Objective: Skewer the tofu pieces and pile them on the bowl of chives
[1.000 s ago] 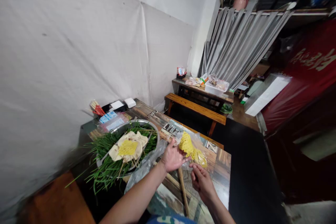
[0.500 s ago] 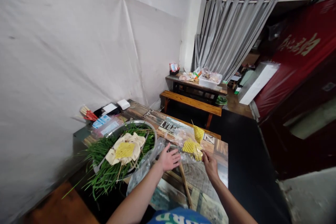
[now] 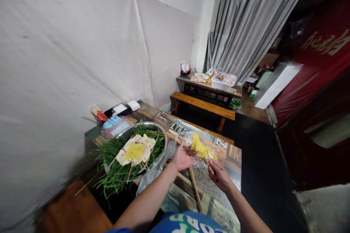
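Observation:
My left hand (image 3: 183, 158) is palm up with its fingers apart, just left of a yellow, cross-scored food piece (image 3: 198, 145). With pinched fingers, my right hand (image 3: 218, 173) grips the near end of this yellow piece; a thin stick, if one is inside the grip, is hidden. Beneath and beside it lies a clear plastic bag (image 3: 212, 153) with more yellow in it. To the left, a large metal bowl (image 3: 165, 138) holds long green stalks (image 3: 115, 173). On these rest pale skewered sheets (image 3: 147, 142), topped by a flat yellow scored sheet (image 3: 135, 151).
Wooden sticks (image 3: 195, 187) lie on the table (image 3: 229, 160) before me. Another plastic bag (image 3: 155, 167) drapes beside the bowl. Chopsticks (image 3: 98, 113) and packets (image 3: 111, 122) are at the wall side. Beyond stand a bench (image 3: 205, 105) and a second table with a white tub (image 3: 222, 84).
The yellow piece in my right hand has tipped left, toward my left hand. My left hand has moved closer to it, still spread. The view has shifted slightly.

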The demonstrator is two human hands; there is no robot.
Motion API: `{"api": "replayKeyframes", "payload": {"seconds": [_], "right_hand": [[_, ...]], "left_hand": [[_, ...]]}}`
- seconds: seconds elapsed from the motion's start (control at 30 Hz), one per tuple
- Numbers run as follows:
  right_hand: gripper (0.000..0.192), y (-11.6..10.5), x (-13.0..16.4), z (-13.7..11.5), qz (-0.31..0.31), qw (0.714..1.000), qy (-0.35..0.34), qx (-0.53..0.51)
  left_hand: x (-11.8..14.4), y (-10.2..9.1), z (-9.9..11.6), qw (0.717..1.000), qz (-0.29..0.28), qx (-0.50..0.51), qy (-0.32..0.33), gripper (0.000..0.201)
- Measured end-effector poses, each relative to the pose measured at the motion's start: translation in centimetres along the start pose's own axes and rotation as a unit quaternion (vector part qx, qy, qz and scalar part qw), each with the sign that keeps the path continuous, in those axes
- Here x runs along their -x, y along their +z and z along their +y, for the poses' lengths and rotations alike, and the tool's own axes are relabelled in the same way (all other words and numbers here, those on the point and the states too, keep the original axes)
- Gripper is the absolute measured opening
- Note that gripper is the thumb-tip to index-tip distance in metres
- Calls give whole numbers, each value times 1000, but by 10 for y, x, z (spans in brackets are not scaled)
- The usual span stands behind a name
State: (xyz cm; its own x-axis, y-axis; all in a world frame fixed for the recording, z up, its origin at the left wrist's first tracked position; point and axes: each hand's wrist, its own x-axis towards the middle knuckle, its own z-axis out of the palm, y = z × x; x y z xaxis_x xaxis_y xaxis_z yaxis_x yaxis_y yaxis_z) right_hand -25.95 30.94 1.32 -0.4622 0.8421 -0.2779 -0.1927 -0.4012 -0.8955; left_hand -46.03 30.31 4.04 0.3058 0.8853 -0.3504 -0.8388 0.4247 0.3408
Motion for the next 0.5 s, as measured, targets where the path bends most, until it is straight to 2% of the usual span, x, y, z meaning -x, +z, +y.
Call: {"api": "replayKeyframes", "payload": {"seconds": [0.13,0.23,0.43,0.5], "right_hand": [[36,9,10,13,-51,997,51,-21],[31,19,15,22,-85,992,86,-20],[30,57,13,33,-116,988,100,6],[29,72,9,36,-118,989,88,18]], "left_hand": [[5,2,-18,999,10,-4,40,30],[10,-4,-27,995,14,-18,100,30],[43,-7,-29,974,-25,28,223,27],[55,-4,-25,968,14,26,250,27]]}}
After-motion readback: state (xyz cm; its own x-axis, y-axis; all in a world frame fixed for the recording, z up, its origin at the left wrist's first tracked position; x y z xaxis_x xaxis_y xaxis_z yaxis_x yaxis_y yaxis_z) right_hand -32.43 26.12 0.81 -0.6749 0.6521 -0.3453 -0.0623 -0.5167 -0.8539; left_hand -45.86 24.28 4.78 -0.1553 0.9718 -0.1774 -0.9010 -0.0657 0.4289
